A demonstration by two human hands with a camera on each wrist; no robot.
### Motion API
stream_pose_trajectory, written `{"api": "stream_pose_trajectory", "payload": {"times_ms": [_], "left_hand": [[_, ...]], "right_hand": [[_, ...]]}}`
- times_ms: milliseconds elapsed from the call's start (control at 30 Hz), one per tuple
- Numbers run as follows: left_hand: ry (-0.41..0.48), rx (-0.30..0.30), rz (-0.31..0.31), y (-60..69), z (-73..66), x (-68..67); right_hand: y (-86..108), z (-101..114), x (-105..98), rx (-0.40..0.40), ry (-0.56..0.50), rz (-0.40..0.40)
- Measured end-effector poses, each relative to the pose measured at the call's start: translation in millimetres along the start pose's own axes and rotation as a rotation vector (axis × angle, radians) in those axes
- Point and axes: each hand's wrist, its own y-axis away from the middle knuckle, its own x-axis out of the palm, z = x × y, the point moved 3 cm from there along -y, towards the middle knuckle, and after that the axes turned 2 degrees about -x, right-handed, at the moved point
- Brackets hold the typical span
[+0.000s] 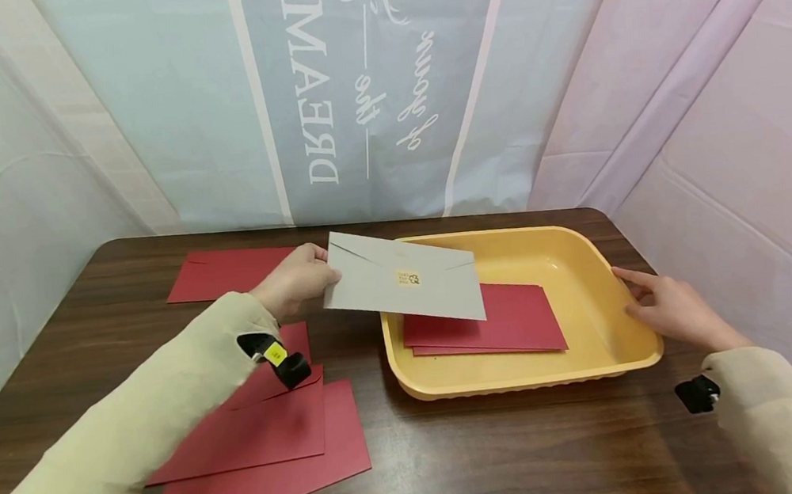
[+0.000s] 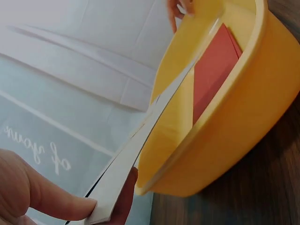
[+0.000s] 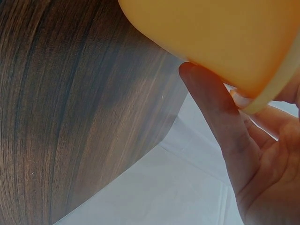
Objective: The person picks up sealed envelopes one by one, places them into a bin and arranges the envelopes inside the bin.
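Mid-frame, the left hand (image 1: 300, 278) pinched the grey envelope (image 1: 436, 295) at one end, risking a droop onto the tub (image 1: 536, 253) the right hand (image 1: 682, 313) gripped.

The basin (image 1: 508, 373) stands on the table (image 1: 494, 452), stacked envelopes (image 1: 518, 323) inside, a held envelope (image 1: 402, 276) above its left rim, the right hand (image 1: 674, 312) at its right. Front-left of it lie overlapping envelopes (image 1: 270, 430), back-left a lone envelope (image 1: 223, 274); behind it, a curtain (image 1: 362, 190).
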Motion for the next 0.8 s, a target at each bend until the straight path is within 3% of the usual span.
{"api": "stream_pose_trajectory", "payload": {"times_ms": [467, 800], "left_hand": [[0.019, 0.019, 0.072, -7.5, -15.7, 38.8], [-0.037, 0.036, 0.108, -13.2, -24.4, 59.7]], "right_hand": [[0.6, 1.8, -0.1, 0.003, 0.001, 0.005], [0.7, 2.2, -0.9, -0.001, -0.001, 0.000]]}}
